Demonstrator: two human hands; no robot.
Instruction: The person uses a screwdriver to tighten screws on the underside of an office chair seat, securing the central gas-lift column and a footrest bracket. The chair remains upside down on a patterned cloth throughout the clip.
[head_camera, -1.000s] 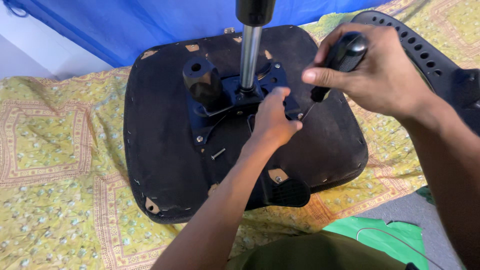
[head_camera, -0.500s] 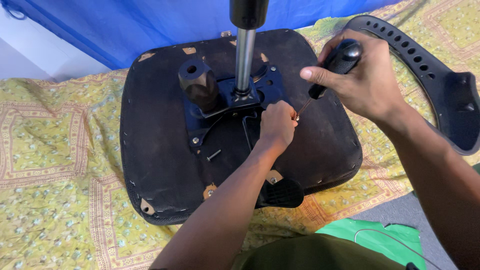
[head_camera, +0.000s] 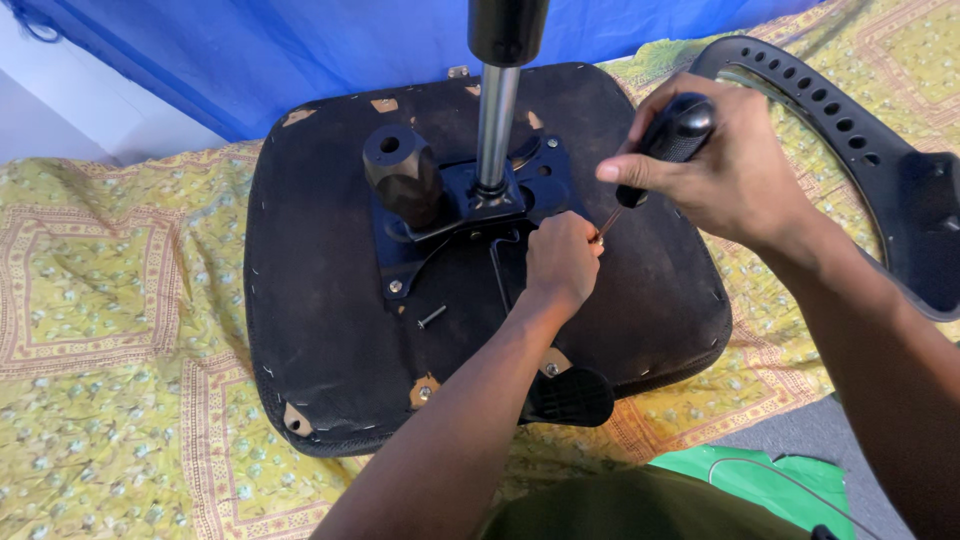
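Note:
An upturned black chair seat (head_camera: 320, 300) lies on a yellow patterned cloth. A dark metal mechanism plate (head_camera: 450, 215) is fixed to its underside, with a silver gas-lift column (head_camera: 495, 120) rising from it and a black knob (head_camera: 400, 175) beside it. My right hand (head_camera: 720, 170) grips a black-handled screwdriver (head_camera: 665, 145), its thin shaft angled down to the plate's right edge. My left hand (head_camera: 562, 262) is closed around the shaft's tip at the plate. A loose screw (head_camera: 432, 317) lies on the seat.
A black perforated chair back frame (head_camera: 880, 170) lies at the right. Blue fabric (head_camera: 250, 60) hangs behind the seat. A black lever paddle (head_camera: 570, 397) juts from the seat's near edge. Green material (head_camera: 790, 480) sits at the bottom right.
My left hand has shifted slightly right along the plate toward the screwdriver tip. My right hand holds the handle in much the same pose. The view has drifted a little.

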